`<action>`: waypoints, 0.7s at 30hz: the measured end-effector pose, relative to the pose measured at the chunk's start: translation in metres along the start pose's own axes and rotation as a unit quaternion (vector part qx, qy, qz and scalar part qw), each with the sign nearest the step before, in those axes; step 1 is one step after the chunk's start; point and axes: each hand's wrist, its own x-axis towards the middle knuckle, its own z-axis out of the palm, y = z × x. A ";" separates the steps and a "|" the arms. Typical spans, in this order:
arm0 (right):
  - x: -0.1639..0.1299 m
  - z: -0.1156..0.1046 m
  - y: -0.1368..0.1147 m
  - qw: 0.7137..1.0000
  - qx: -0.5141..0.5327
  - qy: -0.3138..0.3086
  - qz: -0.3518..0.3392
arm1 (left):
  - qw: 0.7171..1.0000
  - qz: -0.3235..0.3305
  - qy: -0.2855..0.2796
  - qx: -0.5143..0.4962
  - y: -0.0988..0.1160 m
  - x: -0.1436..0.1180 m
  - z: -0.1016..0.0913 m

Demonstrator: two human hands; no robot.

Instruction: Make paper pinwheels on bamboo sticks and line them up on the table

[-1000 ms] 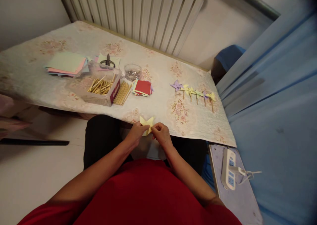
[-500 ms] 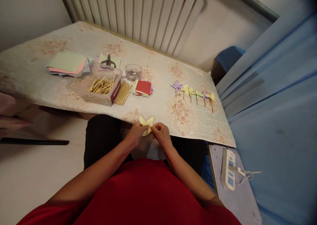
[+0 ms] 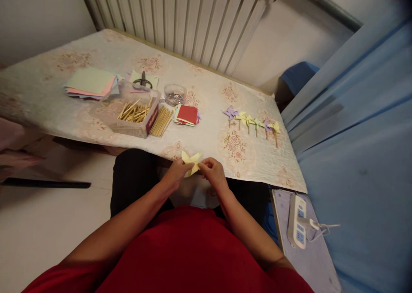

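While both hands [image 3: 193, 172] pinch yellow paper pinwheel [image 3: 191, 160], sticks [image 3: 133, 112] in clear box [image 3: 128, 127].

Red short-sleeved top, black trousers, bare forearms and hands [image 3: 193, 175].

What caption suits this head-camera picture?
Both hands, left and right, pinch a yellow paper pinwheel at the table edge.

Two hands: left [image 3: 175, 176], right [image 3: 213, 173]. One yellow paper pinwheel [image 3: 191, 161] between them. Six finished pinwheels on sticks [image 3: 254, 123] in a row. One clear box of sticks [image 3: 133, 112], one loose bundle of sticks [image 3: 161, 121]. One scissors [image 3: 142, 81]. One glass bowl [image 3: 175, 94]. Two paper stacks [image 3: 90, 82] [image 3: 186, 114]. One power strip [image 3: 298, 226].
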 end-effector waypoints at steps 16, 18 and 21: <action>0.016 -0.033 -0.034 0.944 -0.179 -0.264 -0.080 | 0.967 -0.009 -0.149 0.205 0.010 0.005 -0.010; 0.015 -0.030 -0.034 0.939 -0.192 -0.277 -0.070 | 0.957 -0.010 -0.160 0.243 0.012 0.006 -0.012; 0.014 -0.028 -0.034 0.938 -0.199 -0.277 -0.066 | 0.945 -0.020 -0.166 0.282 0.014 0.009 -0.013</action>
